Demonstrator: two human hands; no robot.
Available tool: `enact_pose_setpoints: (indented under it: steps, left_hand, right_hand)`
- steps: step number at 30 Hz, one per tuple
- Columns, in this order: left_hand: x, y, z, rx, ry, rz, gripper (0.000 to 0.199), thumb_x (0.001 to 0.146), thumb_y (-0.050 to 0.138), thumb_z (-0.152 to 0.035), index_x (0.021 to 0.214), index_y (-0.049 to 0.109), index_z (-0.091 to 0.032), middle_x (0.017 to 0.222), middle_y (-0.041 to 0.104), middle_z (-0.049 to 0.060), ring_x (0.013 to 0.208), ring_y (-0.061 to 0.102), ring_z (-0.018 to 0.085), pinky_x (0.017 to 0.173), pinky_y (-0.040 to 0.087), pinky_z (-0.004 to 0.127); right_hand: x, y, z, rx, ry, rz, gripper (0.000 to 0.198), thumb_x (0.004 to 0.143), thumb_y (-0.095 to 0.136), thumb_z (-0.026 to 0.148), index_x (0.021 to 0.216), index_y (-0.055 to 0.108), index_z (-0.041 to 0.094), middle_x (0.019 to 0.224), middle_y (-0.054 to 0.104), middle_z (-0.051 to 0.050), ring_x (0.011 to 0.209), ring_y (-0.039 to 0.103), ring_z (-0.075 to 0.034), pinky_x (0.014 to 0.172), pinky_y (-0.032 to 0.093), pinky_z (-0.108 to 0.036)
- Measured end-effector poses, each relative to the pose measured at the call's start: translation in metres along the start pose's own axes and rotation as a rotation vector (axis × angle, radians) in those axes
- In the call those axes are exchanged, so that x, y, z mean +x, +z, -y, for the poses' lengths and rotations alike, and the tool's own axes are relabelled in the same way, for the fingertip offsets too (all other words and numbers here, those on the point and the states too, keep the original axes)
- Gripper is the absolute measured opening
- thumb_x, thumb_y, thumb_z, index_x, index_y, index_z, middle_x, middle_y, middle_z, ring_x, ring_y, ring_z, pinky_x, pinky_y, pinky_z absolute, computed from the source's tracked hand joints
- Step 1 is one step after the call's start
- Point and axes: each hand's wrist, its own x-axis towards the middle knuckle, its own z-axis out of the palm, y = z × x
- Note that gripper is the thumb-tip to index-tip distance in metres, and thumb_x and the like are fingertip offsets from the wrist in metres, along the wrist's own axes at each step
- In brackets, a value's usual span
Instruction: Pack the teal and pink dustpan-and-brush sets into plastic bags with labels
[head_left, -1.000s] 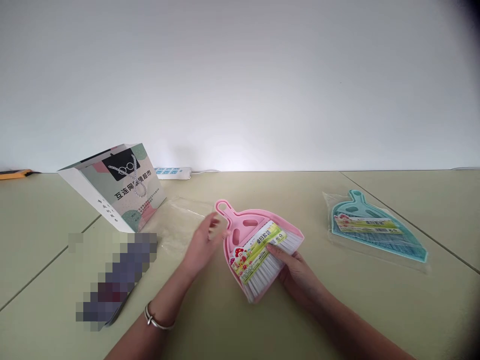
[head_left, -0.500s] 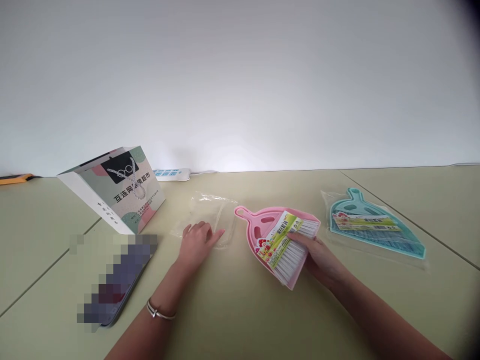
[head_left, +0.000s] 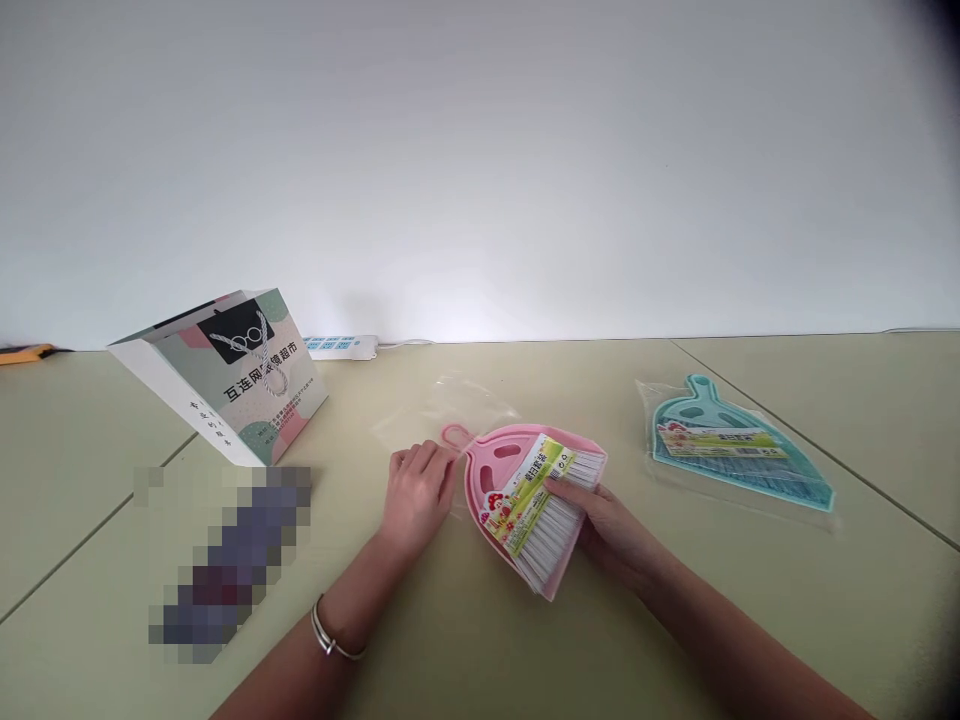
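My right hand is closed on a pink dustpan, thumb on top near its wide edge. A white-bristled brush with a printed label lies in the dustpan. The looped handle points left, into a clear plastic bag whose edges are hard to make out. My left hand has its fingers curled and pinched on the bag beside the handle loop. To the right, a teal dustpan and brush set lies on the table in its own clear wrapping.
A tilted paper bag with rope handles stands at the left on the pale green table. In front of it lies a blurred-out dark object. A white power strip and an orange item are by the wall.
My right hand has brought the pink dustpan set left and slightly nearer. My left hand has moved right, its fingers closing on the plastic bag, which has shifted right around the handle.
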Motion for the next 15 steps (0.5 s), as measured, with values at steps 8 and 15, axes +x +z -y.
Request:
enact_pose_setpoints:
  steps: [8, 15]
  left_hand:
    - [-0.008, -0.003, -0.006, -0.182, 0.113, -0.116, 0.019, 0.090, 0.044, -0.017, 0.091, 0.063, -0.019, 0.082, 0.064, 0.005, 0.076, 0.056, 0.016, 0.067, 0.038, 0.029]
    - [-0.009, -0.004, -0.013, -0.288, 0.252, -0.120, 0.018, 0.087, 0.048, -0.017, 0.091, 0.065, -0.019, 0.083, 0.065, 0.007, 0.076, 0.057, 0.016, 0.068, 0.043, 0.030]
  right_hand:
    - [-0.001, 0.005, -0.010, 0.071, -0.023, -0.042, 0.029, 0.067, 0.075, 0.025, 0.093, 0.064, 0.017, 0.092, 0.073, -0.006, 0.086, 0.069, -0.025, 0.078, 0.056, -0.038]
    - [-0.006, 0.012, -0.022, 0.107, 0.042, 0.053, 0.026, 0.070, 0.073, 0.023, 0.093, 0.064, 0.015, 0.089, 0.073, -0.006, 0.079, 0.069, -0.020, 0.072, 0.057, -0.031]
